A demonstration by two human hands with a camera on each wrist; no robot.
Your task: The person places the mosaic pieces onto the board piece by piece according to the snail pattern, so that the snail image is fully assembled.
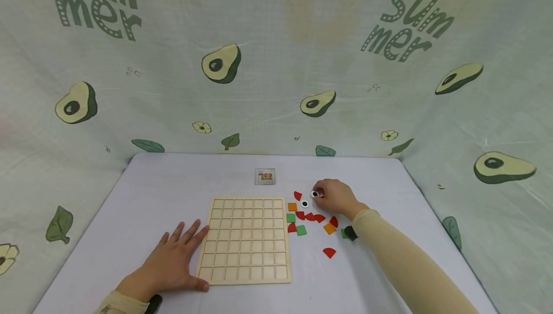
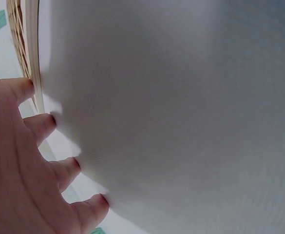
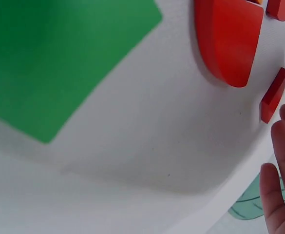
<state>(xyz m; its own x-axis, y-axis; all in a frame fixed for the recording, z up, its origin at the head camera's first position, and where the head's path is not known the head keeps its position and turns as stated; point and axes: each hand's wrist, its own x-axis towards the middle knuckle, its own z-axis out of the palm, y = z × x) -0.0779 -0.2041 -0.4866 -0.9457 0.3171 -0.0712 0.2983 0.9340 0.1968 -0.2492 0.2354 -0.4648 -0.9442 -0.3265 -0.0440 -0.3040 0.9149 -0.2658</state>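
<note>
My left hand [image 1: 174, 261] lies with fingers spread at the left edge of a wooden grid board [image 1: 244, 241]. In the left wrist view, a fingertip touches the side of that board [image 2: 31, 44]. My right hand [image 1: 337, 196] pinches a round white eye piece [image 1: 315, 194] with a black centre, beyond the board's right side. A second eye piece [image 1: 305, 204] lies just left of the hand. Red quarter-circle pieces are scattered nearby, one red piece [image 1: 298, 196] to the left and another [image 3: 275, 95] close to the fingers in the right wrist view.
Orange squares [image 1: 292, 207] and green squares [image 1: 301, 230] lie right of the board. A lone red piece [image 1: 329, 252] sits nearer the front. By the right wrist is a green piece [image 1: 344, 233]. A small picture card [image 1: 265, 176] lies behind the board on the white table [image 1: 173, 179].
</note>
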